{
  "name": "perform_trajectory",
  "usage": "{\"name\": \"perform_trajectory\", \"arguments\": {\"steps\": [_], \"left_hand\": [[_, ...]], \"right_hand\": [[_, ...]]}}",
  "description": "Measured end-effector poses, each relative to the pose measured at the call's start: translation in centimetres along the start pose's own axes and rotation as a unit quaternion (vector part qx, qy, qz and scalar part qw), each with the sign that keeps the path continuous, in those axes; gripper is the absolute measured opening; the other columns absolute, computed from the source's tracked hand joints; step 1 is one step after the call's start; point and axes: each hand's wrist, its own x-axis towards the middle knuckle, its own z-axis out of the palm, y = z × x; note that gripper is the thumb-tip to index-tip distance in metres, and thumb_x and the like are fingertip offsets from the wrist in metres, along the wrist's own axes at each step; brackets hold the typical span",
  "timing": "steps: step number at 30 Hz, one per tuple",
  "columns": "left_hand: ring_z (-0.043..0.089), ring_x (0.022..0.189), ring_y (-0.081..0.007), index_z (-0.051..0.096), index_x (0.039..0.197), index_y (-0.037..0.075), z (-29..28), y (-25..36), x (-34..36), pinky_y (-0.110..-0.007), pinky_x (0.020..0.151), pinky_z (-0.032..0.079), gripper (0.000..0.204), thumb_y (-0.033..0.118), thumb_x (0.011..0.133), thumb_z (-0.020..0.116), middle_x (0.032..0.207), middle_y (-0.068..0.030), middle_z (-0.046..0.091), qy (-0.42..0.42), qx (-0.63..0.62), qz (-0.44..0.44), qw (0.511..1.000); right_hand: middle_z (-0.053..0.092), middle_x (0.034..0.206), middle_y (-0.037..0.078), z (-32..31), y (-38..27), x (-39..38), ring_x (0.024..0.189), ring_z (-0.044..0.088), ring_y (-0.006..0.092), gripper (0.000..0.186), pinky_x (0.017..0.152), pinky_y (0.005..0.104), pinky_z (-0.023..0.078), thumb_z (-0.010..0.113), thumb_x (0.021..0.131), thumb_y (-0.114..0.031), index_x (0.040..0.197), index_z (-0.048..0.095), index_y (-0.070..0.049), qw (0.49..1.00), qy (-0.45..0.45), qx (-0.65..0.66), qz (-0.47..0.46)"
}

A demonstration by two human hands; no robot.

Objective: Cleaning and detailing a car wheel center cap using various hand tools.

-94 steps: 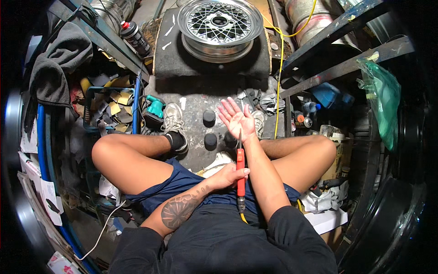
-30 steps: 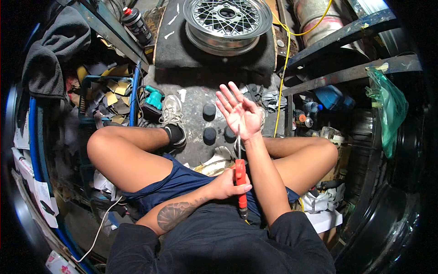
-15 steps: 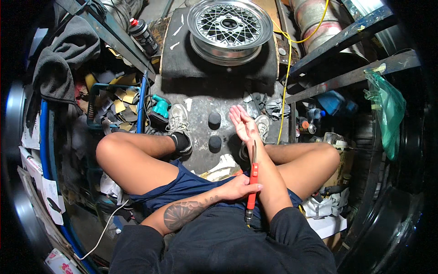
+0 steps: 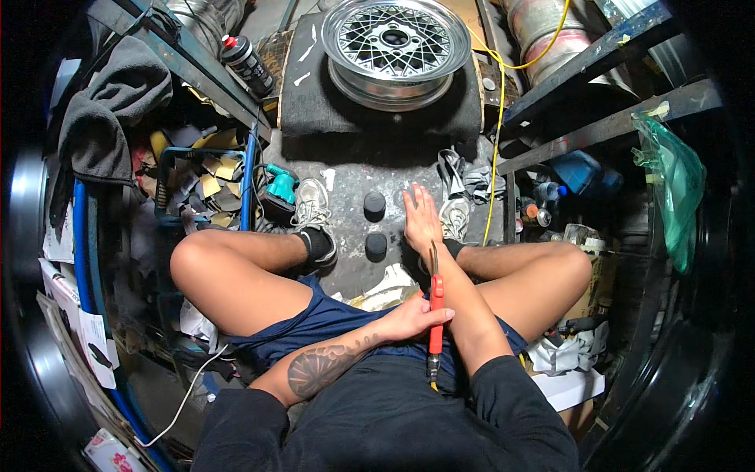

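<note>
My left hand (image 4: 417,318) is wrapped round a red air blow gun (image 4: 436,315), its thumb lying across the body. A thin curved metal nozzle points forward, over my right forearm near the wrist. At the blow gun's lower end a metal coupling joins a short visible bit of yellow hose. My right hand (image 4: 423,217) is stretched out in front, fingers extended and holding nothing, above the floor near my right shoe (image 4: 454,218). Farther ahead, a silver mesh-spoke wheel rim (image 4: 395,55) rests on a dark padded bench (image 4: 307,110).
Two black round pieces (image 4: 374,207) stand on the floor between my feet. Left are a teal power sander (image 4: 281,186), a basket (image 4: 169,161) of sanding scraps and a spray can (image 4: 246,64). A yellow hose (image 4: 497,149) runs along the right, near a green plastic bag (image 4: 672,189).
My right hand has turned over from palm up to what looks like back up. My left hand keeps its hold on the blow gun. The whole view has shifted slightly.
</note>
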Motion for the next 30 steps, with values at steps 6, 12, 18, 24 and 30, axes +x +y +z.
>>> {"name": "perform_trajectory", "arguments": {"steps": [6, 12, 18, 24, 30], "left_hand": [[0.045, 0.044, -0.0082, 0.06, 0.073, 0.007, -1.2, 0.3, -0.1, -0.023, 0.042, 0.032, 0.048, 0.049, 0.096, 0.051, 0.058, 0.0001, 0.053, 0.035, -0.094, -0.021, 0.995], [0.045, 0.043, -0.0083, 0.059, 0.069, 0.008, -1.5, 0.7, -0.2, -0.024, 0.041, 0.031, 0.05, 0.05, 0.095, 0.053, 0.055, 0.0007, 0.052, 0.056, -0.068, -0.023, 0.996], [0.046, 0.043, -0.009, 0.058, 0.066, 0.008, -2.7, -0.9, 0.9, -0.025, 0.041, 0.031, 0.055, 0.057, 0.092, 0.055, 0.054, 0.0006, 0.051, 0.142, -0.011, -0.027, 0.989], [0.052, 0.051, -0.0104, 0.061, 0.082, 0.003, -6.6, -0.7, 1.4, -0.027, 0.045, 0.039, 0.044, 0.044, 0.096, 0.054, 0.062, -0.0026, 0.057, 0.284, -0.002, 0.009, 0.959], [0.059, 0.053, -0.0142, 0.07, 0.085, 0.0, -5.7, 0.7, 0.1, -0.029, 0.054, 0.049, 0.06, 0.051, 0.1, 0.043, 0.061, -0.0049, 0.062, 0.131, 0.12, 0.061, 0.982]], "right_hand": [[0.047, 0.138, 0.019, 1.2, 0.1, 0.6, 0.107, 0.062, 0.0297, 0.037, 0.088, 0.042, 0.055, 0.042, 0.101, -0.016, 0.136, 0.042, -0.002, 0.8, -0.011, 0.578, 0.161], [0.055, 0.127, 0.02, 1.5, 0.6, 1.2, 0.109, 0.06, 0.0316, 0.047, 0.097, 0.0389, 0.051, 0.041, 0.103, -0.034, 0.13, 0.047, 0.004, 0.342, 0.005, 0.89, 0.301], [0.056, 0.126, 0.019, 1.2, 0.3, 0.7, 0.105, 0.061, 0.0302, 0.039, 0.095, 0.0374, 0.052, 0.046, 0.099, -0.02, 0.13, 0.048, 0.004, 0.418, -0.03, 0.814, 0.402], [0.065, 0.096, 0.006, -11.0, -4.4, -1.8, 0.085, 0.059, 0.0127, 0.039, 0.074, 0.0275, 0.048, 0.058, 0.093, -0.041, 0.109, 0.063, -0.005, 0.702, -0.283, 0.616, 0.216], [0.067, 0.092, 0.014, -13.2, -3.1, -7.1, 0.077, 0.065, 0.0197, 0.042, 0.073, 0.0319, 0.054, 0.046, 0.101, -0.039, 0.114, 0.056, 0.0, 0.535, -0.222, 0.756, 0.305]]}}
